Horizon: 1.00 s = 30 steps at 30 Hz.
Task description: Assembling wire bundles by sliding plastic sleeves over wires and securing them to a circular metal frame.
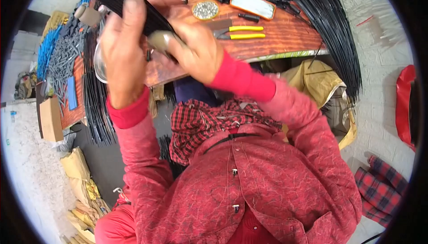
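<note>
Your left hand (122,43) and right hand (196,50) clamped the black rod bundle (133,5); the round tin (205,10) held small metal pieces.

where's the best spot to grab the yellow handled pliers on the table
Grip the two yellow handles, coming from the right end, where they lie side by side and free. The grey jaws point left toward the right hand, so that end is crowded. The wooden table around the handles looks bare.

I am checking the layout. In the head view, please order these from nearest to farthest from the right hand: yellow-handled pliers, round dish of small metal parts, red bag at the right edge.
From the right hand:
1. Yellow-handled pliers, just right of it on the table.
2. Round dish of small metal parts, above it; nearly as close.
3. Red bag, far right on the floor.
</note>
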Each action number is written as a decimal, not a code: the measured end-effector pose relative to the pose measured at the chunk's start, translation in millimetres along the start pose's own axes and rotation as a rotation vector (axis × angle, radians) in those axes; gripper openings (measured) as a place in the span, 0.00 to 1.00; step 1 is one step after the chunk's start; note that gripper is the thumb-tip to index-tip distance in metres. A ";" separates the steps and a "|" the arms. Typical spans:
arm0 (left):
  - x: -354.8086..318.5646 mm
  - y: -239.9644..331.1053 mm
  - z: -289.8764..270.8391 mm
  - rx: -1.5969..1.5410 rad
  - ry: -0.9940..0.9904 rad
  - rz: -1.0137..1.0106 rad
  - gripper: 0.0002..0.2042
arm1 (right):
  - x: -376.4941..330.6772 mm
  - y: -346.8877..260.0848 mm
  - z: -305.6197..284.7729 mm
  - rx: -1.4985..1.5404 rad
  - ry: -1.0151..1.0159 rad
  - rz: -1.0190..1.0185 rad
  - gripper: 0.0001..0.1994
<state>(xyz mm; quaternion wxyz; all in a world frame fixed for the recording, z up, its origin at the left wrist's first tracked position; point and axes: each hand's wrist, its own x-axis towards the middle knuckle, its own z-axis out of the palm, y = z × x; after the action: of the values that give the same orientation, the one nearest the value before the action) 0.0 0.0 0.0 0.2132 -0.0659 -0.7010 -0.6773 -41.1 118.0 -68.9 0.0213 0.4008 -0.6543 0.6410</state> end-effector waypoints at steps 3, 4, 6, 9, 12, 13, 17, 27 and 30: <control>-21.1 -21.2 14.6 0.003 -0.021 -0.208 0.21 | -43.4 6.4 0.3 0.007 0.070 0.099 0.10; -26.2 -27.7 28.1 0.007 0.054 -0.269 0.20 | -50.8 6.2 -2.9 0.119 0.092 0.200 0.10; -29.7 -46.1 40.2 -0.033 -0.008 -0.355 0.18 | -68.0 22.5 -10.1 0.266 0.084 0.386 0.09; -28.6 -75.9 56.1 -0.179 -0.027 -0.401 0.18 | -83.5 62.4 -15.0 0.374 0.075 0.479 0.07; -20.3 -113.8 58.0 -0.216 -0.046 -0.302 0.18 | -88.0 90.0 -18.3 0.426 0.089 0.501 0.07; -19.2 -118.4 58.3 -0.254 -0.051 -0.288 0.17 | -81.7 89.1 -20.6 0.408 0.092 0.512 0.07; -15.4 -119.5 60.0 -0.383 -0.100 -0.250 0.15 | -71.1 76.8 -71.8 0.317 -0.247 0.441 0.13; -16.5 -101.4 80.7 -0.303 -0.114 -0.226 0.17 | 57.0 -3.4 -124.7 0.205 -0.421 0.511 0.17; -16.9 -99.2 78.4 -0.356 -0.106 -0.286 0.17 | 59.6 10.2 -116.1 0.138 -0.319 0.528 0.13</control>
<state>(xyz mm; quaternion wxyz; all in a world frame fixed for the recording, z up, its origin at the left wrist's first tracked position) -39.0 72.7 -97.3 0.0627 -0.0380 -0.5830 -0.8092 -143.6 186.3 -24.3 -0.2761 0.3130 -0.6858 0.5962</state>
